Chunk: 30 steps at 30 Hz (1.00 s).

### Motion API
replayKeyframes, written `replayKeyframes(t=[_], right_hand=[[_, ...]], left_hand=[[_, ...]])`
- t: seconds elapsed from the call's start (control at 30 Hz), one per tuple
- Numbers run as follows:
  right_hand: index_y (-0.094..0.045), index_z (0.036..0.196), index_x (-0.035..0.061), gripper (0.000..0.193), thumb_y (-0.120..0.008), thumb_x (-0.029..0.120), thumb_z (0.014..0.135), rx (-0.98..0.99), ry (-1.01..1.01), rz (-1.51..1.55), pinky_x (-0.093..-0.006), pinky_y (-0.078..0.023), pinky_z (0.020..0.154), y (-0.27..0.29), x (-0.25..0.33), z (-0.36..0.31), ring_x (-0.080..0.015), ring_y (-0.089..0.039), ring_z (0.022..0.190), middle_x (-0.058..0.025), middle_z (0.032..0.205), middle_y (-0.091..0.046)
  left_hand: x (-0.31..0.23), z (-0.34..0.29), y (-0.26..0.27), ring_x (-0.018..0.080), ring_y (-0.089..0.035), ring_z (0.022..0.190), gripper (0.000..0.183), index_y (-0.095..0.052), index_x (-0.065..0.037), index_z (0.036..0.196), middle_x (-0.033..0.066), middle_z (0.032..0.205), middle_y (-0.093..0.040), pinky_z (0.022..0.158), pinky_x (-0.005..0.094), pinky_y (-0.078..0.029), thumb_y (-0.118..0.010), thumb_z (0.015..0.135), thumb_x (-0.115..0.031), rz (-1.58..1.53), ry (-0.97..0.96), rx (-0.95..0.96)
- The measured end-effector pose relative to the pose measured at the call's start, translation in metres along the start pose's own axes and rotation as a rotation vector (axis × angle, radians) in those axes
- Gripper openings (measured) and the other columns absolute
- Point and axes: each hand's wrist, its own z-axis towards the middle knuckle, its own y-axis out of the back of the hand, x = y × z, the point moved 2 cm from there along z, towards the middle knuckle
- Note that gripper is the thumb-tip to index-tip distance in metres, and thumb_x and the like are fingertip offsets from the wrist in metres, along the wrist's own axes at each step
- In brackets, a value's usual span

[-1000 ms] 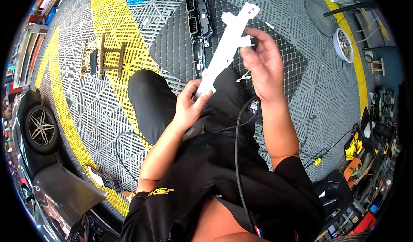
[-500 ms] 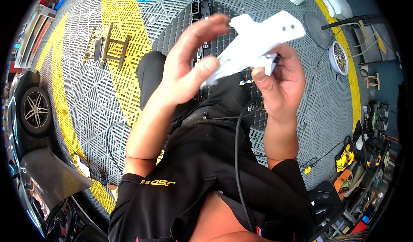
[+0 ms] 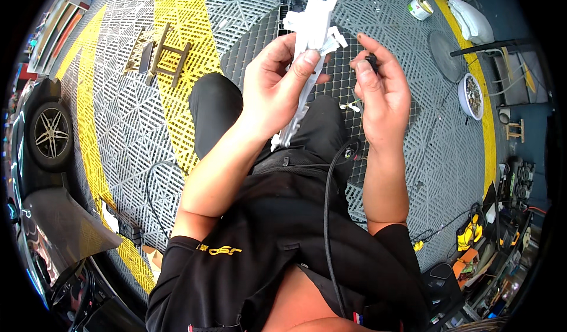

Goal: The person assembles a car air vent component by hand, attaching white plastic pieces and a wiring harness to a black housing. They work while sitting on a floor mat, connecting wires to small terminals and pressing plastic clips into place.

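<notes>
My left hand (image 3: 276, 83) is closed round a long white plastic bracket (image 3: 314, 29), thumb across its middle. The bracket stands nearly lengthwise in front of me, with two dark holes at its far end and a small clip-like arm on its right side. Its narrow near end hangs over my lap. To the right, clear of the bracket, my right hand (image 3: 381, 93) pinches a small black part (image 3: 371, 62) between thumb and fingers, index finger raised. Beyond the bracket, a black slotted housing (image 3: 289, 4) lies on the round quilted mat (image 3: 254, 42), partly hidden by the bracket.
A small wooden stool (image 3: 171, 59) lies at the left, near a car wheel (image 3: 49, 137). At the right are a white bowl of small parts (image 3: 472, 97), an open can (image 3: 420, 7) and a white sack (image 3: 471, 21). A black cable (image 3: 326, 225) runs down my front.
The white bracket has swung upright and shifted left, now gripped by my left hand, which was loose beside it. My right hand has come off the bracket, with the small black part in it.
</notes>
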Motion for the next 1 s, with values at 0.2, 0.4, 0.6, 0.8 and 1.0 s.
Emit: replayKeyframes(t=[0.2, 0.4, 0.6, 0.8, 1.0], right_hand=[[-0.063, 0.133, 0.0004, 0.03, -0.063, 0.009, 0.104, 0.056, 0.033, 0.096, -0.0191, -0.047, 0.075, -0.012, 0.006, 0.019, -0.0025, -0.056, 0.084, -0.005, 0.116, -0.072], [-0.062, 0.135, -0.0019, 0.032, -0.063, 0.008, 0.104, 0.052, 0.136, -0.088, -0.0195, -0.046, 0.068, -0.02, 0.003, 0.037, -0.0043, -0.054, 0.078, -0.0061, 0.107, -0.071], [-0.074, 0.124, 0.0036, 0.024, -0.066, 0.006, 0.102, 0.016, 0.12, -0.139, -0.0188, -0.048, 0.076, -0.015, 0.005, 0.04, -0.0047, -0.058, 0.086, -0.0004, 0.107, -0.064], [-0.069, 0.131, -0.001, 0.03, -0.065, 0.004, 0.101, 0.025, 0.154, -0.088, -0.0204, -0.046, 0.071, -0.015, 0.007, 0.042, -0.0057, -0.055, 0.078, -0.0012, 0.098, -0.066], [-0.07, 0.128, -0.0018, 0.029, -0.069, 0.004, 0.099, 0.012, 0.095, 0.035, -0.0222, -0.051, 0.075, -0.017, 0.009, 0.039, -0.0076, -0.062, 0.086, -0.0061, 0.104, -0.073]], left_hand=[[-0.005, 0.003, 0.007, 0.0142, -0.069, 0.102, 0.032, -0.057, 0.005, 0.129, 0.01, 0.112, -0.069, 0.083, 0.0318, -0.064, -0.063, 0.106, -0.017, -0.068, 0.027, -0.018], [-0.007, 0.009, 0.011, 0.0121, -0.068, 0.101, 0.032, -0.058, 0.003, 0.129, 0.0087, 0.112, -0.07, 0.079, 0.0287, -0.061, -0.063, 0.106, -0.018, -0.029, 0.062, -0.06], [-0.009, 0.013, 0.006, 0.0132, -0.069, 0.106, 0.033, -0.056, 0.003, 0.131, 0.0083, 0.115, -0.07, 0.08, 0.0281, -0.06, -0.061, 0.107, -0.019, 0.008, 0.065, -0.003], [-0.003, 0.019, 0.009, 0.0147, -0.069, 0.105, 0.033, -0.054, 0.002, 0.133, 0.009, 0.115, -0.07, 0.084, 0.0301, -0.06, -0.06, 0.107, -0.019, -0.15, 0.113, 0.013], [0.001, 0.032, 0.023, 0.0152, -0.07, 0.098, 0.03, -0.056, 0.002, 0.131, 0.0099, 0.106, -0.071, 0.085, 0.0313, -0.061, -0.058, 0.107, -0.016, -0.289, 0.152, 0.116]])
